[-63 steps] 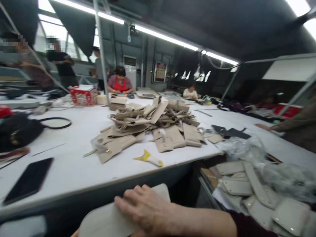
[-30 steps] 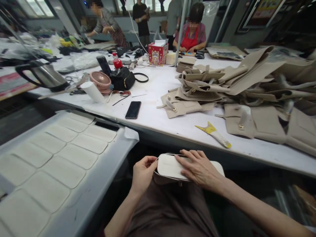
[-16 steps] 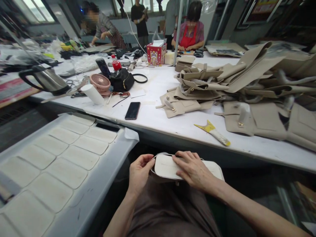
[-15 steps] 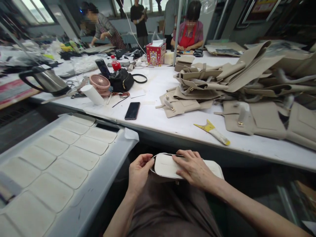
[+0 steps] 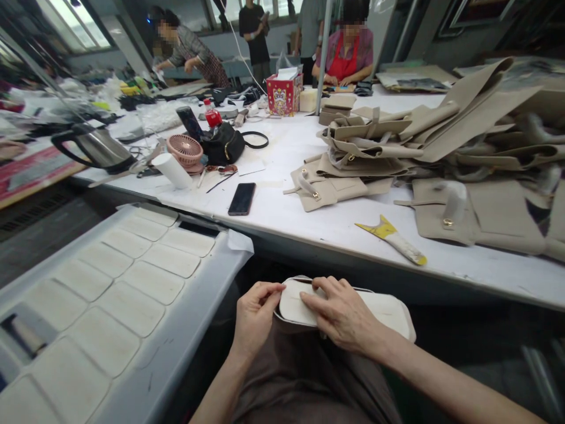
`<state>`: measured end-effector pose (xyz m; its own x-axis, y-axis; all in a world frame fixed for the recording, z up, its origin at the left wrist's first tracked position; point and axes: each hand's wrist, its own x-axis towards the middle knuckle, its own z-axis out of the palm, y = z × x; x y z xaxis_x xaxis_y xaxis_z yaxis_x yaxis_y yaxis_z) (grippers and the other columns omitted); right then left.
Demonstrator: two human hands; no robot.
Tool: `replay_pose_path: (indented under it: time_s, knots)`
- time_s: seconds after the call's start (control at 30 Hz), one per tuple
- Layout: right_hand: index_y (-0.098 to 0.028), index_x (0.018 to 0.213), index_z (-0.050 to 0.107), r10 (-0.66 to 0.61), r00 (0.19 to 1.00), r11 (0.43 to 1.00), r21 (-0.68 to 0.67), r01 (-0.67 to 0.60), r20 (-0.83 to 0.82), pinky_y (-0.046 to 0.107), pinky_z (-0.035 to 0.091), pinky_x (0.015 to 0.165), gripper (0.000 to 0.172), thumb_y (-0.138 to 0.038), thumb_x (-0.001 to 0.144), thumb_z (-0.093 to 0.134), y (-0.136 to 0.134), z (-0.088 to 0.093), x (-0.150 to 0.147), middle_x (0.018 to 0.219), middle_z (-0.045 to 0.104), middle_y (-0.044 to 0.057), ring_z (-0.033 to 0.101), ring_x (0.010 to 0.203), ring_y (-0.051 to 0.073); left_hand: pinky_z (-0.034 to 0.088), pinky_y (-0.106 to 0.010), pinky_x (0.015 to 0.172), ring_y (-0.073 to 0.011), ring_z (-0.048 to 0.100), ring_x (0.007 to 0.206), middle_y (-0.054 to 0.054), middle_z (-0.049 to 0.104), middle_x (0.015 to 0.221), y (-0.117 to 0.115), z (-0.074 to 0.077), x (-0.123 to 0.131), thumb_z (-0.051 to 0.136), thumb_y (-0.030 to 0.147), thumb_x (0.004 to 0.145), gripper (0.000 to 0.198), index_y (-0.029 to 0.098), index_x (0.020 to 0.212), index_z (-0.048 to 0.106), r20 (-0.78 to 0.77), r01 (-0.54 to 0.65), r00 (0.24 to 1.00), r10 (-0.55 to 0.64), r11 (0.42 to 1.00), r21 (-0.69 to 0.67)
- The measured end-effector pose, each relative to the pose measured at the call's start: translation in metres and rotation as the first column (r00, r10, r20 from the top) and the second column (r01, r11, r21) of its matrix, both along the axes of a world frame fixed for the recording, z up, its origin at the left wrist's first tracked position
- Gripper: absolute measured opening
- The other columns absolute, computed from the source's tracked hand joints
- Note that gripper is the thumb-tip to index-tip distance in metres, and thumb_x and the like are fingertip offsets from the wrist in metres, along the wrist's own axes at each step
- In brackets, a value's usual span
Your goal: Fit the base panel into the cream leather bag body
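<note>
While the left hand (image 5: 255, 315) pinches it, the right hand (image 5: 342, 315) lies flat on the cream panel (image 5: 388, 309) — round-cornered.

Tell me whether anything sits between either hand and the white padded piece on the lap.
Nothing visible does. The left hand pinches the white padded piece at its left end, and the right hand lies flat on top; both touch it directly.

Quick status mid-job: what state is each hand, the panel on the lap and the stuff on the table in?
white panel: lying across the lap, held.
left hand: fingers pinching the panel's left end.
right hand: open, flat on the panel.
phone: flat on the table, screen dark.
kettle: upright.
tissue box: open, tissue sticking out.
</note>
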<state>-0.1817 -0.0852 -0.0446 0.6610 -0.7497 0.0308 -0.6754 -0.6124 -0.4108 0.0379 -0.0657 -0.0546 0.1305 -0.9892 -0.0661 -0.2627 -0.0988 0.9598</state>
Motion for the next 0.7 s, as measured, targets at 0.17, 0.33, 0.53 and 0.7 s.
replay_pose_path:
  time_s: [0.17,0.33,0.53,0.7]
  knots:
    - [-0.027,0.12,0.057,0.029,0.999,0.999,-0.036,-0.031,-0.044,0.039,0.035,0.076,0.033,-0.022,0.088,0.048,-0.002,-0.002,0.01,0.113,0.054,0.01,0.049,0.096,0.024,0.045,-0.025,0.074,-0.0155,0.058,0.083,-0.005,0.06,0.09,-0.002,0.01,0.003,0.051,0.028,0.091,0.026,0.023,0.099,0.075,0.243,0.168,0.959,-0.145,0.983,-0.075]
    - [-0.023,0.111,0.062,-0.134,0.931,0.984,0.154,0.085,0.34,0.037,0.042,0.082,0.029,-0.017,0.084,0.055,-0.002,-0.003,-0.003,0.108,0.059,0.007,0.053,0.096,0.022,0.046,-0.028,0.075,-0.0165,0.058,0.082,-0.006,0.057,0.088,-0.002,0.01,-0.001,0.045,0.027,0.092,0.03,0.022,0.102,0.073,0.426,0.323,0.859,-0.285,0.946,-0.018]
    - [-0.02,0.099,0.064,-0.718,-0.039,0.586,0.634,0.505,0.695,0.03,0.05,0.077,0.029,-0.045,0.083,0.063,-0.016,-0.043,-0.099,0.091,0.068,0.004,0.063,0.085,0.016,0.047,-0.026,0.07,-0.0165,0.06,0.081,-0.006,0.058,0.091,-0.001,-0.002,-0.001,0.048,0.035,0.092,0.03,0.024,0.105,0.073,0.475,0.388,0.82,-0.319,0.92,-0.051]
    - [-0.014,0.075,0.06,-0.854,0.007,0.467,0.76,0.453,0.521,0.026,0.05,0.054,0.042,-0.051,0.092,0.052,0.012,-0.12,-0.113,0.063,0.06,-0.001,0.058,0.055,0.011,0.049,-0.023,0.071,-0.0159,0.061,0.083,-0.005,0.059,0.093,-0.005,-0.007,0.002,0.051,0.039,0.091,0.028,0.026,0.105,0.073,0.512,0.43,0.788,-0.342,0.901,-0.06]
